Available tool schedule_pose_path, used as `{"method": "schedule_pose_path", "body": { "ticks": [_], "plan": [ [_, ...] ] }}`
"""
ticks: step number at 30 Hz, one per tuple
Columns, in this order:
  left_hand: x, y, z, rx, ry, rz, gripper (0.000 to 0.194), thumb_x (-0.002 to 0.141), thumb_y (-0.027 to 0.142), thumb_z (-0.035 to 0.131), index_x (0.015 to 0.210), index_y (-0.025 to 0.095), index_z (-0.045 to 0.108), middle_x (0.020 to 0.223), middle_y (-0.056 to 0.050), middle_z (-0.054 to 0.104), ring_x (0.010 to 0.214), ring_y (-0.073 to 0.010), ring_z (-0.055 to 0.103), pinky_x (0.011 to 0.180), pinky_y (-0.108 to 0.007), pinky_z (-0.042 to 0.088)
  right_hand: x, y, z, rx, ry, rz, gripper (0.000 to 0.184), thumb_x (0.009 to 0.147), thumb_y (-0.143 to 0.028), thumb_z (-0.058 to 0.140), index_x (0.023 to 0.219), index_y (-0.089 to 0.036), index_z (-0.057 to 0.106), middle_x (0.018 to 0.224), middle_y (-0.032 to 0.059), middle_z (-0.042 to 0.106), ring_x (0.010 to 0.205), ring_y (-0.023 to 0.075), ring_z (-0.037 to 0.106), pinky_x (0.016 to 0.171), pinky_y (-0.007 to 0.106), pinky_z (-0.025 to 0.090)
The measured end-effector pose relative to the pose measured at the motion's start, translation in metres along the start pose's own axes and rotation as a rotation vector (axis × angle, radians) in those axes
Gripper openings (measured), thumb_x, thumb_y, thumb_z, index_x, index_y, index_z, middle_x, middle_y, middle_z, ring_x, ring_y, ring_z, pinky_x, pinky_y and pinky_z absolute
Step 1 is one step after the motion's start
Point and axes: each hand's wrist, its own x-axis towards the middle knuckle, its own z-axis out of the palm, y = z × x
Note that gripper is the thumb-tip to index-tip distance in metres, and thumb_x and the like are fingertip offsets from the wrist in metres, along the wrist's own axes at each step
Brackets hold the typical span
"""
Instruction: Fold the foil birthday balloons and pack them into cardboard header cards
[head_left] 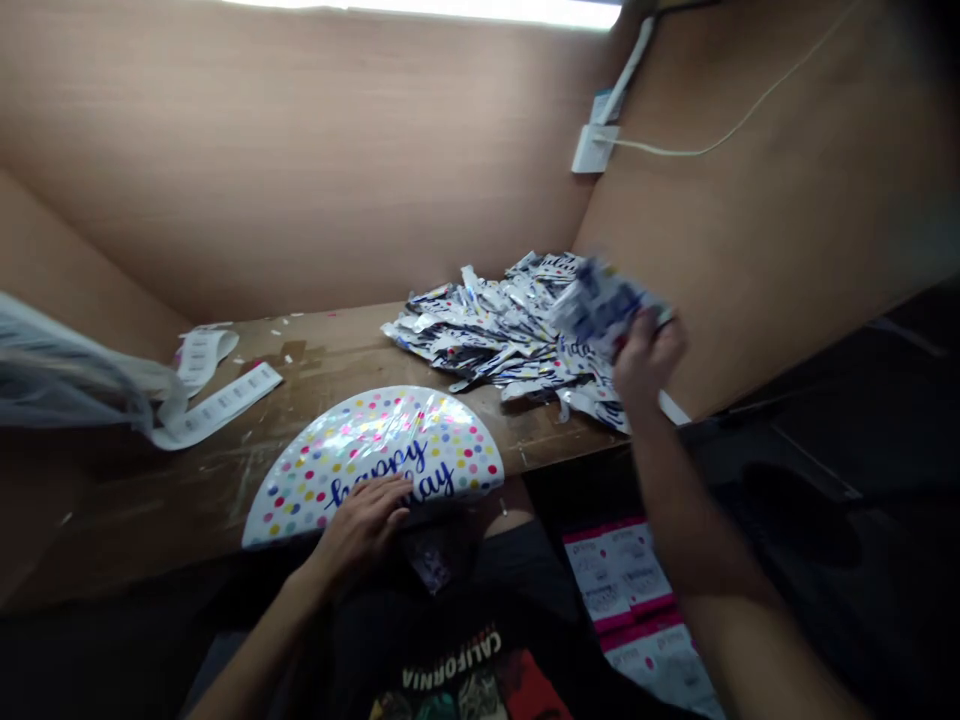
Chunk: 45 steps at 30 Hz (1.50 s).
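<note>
A flat round foil balloon (390, 430) with coloured dots and blue "happy" lettering lies at the table's front edge, its lower part out of sight past the edge. On its lettering rests my left hand (369, 515), fingers laid out flat. My right hand (651, 350) is raised at the right, closed on a folded foil balloon (609, 305) that is smeared by motion. Just behind and below it spreads a heap of folded foil balloons (495, 330), white and silver with blue lettering.
Strips of printed labels (225, 405) lie at the left beside clear plastic film (67, 365). Wooden panels (300, 160) enclose the table (322, 345). A power socket (595, 148) with a cord is on the right. Below are pink-and-white packs (619, 570).
</note>
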Motion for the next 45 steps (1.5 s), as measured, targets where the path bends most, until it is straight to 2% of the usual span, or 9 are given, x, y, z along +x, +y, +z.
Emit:
{"method": "schedule_pose_path", "body": {
  "ticks": [4, 8, 10, 14, 19, 23, 26, 30, 45],
  "plan": [
    [-0.003, -0.049, -0.015, 0.246, -0.249, -0.071, 0.060, 0.104, 0.050, 0.045, 0.160, 0.027, 0.042, 0.166, -0.006, 0.040, 0.157, -0.0326, 0.029, 0.126, -0.052, 0.020, 0.037, 0.066, 0.013, -0.367, -0.032, 0.258, 0.065, 0.099, -0.044, 0.060, 0.141, 0.003, 0.047, 0.127, 0.0405, 0.058, 0.119, 0.0348, 0.060, 0.096, 0.051, 0.041],
    [0.031, -0.082, -0.021, 0.296, -0.265, -0.144, 0.065, 0.106, 0.053, 0.037, 0.165, 0.026, 0.031, 0.173, -0.006, 0.024, 0.161, -0.0303, 0.016, 0.128, -0.051, 0.008, -0.072, 0.028, 0.077, 0.007, -0.500, -0.235, 0.045, 0.097, -0.039, 0.062, 0.133, -0.012, 0.062, 0.120, 0.0208, 0.071, 0.114, 0.0311, 0.066, 0.100, 0.046, 0.047],
    [0.049, -0.090, -0.025, 0.287, -0.271, -0.142, 0.065, 0.107, 0.053, 0.034, 0.165, 0.025, 0.030, 0.173, -0.006, 0.022, 0.161, -0.0298, 0.014, 0.129, -0.050, 0.006, -0.137, -0.010, 0.102, 0.158, -0.819, -0.598, 0.065, 0.087, -0.040, 0.076, 0.146, -0.020, 0.057, 0.147, 0.0188, 0.058, 0.136, 0.0362, 0.053, 0.112, 0.050, 0.041],
    [0.049, -0.078, -0.038, 0.239, -0.274, -0.122, 0.068, 0.106, 0.054, 0.037, 0.164, 0.019, 0.031, 0.172, -0.011, 0.025, 0.160, -0.0317, 0.018, 0.128, -0.051, 0.010, -0.204, -0.048, 0.127, 0.094, -0.957, -0.891, 0.067, 0.092, -0.018, 0.067, 0.155, -0.028, 0.047, 0.161, 0.0129, 0.046, 0.147, 0.0361, 0.041, 0.114, 0.052, 0.034],
    [-0.025, -0.024, -0.044, 0.206, -0.269, 0.039, 0.103, 0.077, 0.067, 0.077, 0.159, 0.017, 0.039, 0.167, -0.019, 0.034, 0.147, -0.0421, 0.034, 0.119, -0.054, 0.030, -0.206, -0.043, 0.131, 0.094, -0.922, -0.929, 0.017, 0.097, -0.018, 0.060, 0.110, -0.018, 0.071, 0.115, 0.0129, 0.074, 0.101, 0.0272, 0.061, 0.087, 0.040, 0.041],
    [-0.066, -0.005, -0.040, 0.232, -0.225, -0.007, 0.030, 0.097, 0.025, 0.060, 0.125, 0.019, 0.067, 0.135, -0.016, 0.066, 0.118, -0.0321, 0.058, 0.101, -0.046, 0.044, -0.204, -0.052, 0.134, 0.133, -0.895, -0.902, 0.023, 0.101, -0.016, 0.052, 0.083, -0.018, 0.065, 0.079, 0.0076, 0.067, 0.077, 0.0210, 0.054, 0.077, 0.036, 0.038],
    [-0.068, -0.015, -0.048, 0.067, -0.174, -0.132, 0.021, 0.095, 0.012, 0.051, 0.093, 0.019, 0.071, 0.097, -0.009, 0.071, 0.090, -0.0219, 0.062, 0.081, -0.033, 0.047, -0.198, -0.057, 0.134, 0.191, -1.010, -0.921, 0.019, 0.099, -0.016, 0.054, 0.082, -0.019, 0.061, 0.079, 0.0057, 0.065, 0.074, 0.0195, 0.052, 0.074, 0.034, 0.037],
    [-0.054, -0.027, -0.066, -0.248, -0.165, -0.236, 0.023, 0.091, 0.028, 0.063, 0.070, 0.018, 0.063, 0.073, -0.001, 0.062, 0.071, -0.0155, 0.056, 0.067, -0.026, 0.040, -0.185, -0.053, 0.126, 0.252, -1.086, -0.876, 0.009, 0.091, -0.010, 0.057, 0.088, -0.019, 0.059, 0.086, 0.0064, 0.064, 0.077, 0.0195, 0.051, 0.074, 0.032, 0.039],
    [-0.043, -0.037, -0.072, -0.640, -0.012, -0.432, 0.028, 0.091, 0.040, 0.063, 0.083, 0.015, 0.072, 0.078, -0.003, 0.069, 0.075, -0.0165, 0.060, 0.070, -0.026, 0.046, -0.173, -0.039, 0.096, 0.249, -1.062, -0.744, 0.021, 0.102, -0.019, 0.048, 0.085, -0.020, 0.060, 0.090, 0.0072, 0.064, 0.082, 0.0205, 0.052, 0.078, 0.033, 0.041]
  ]
}}
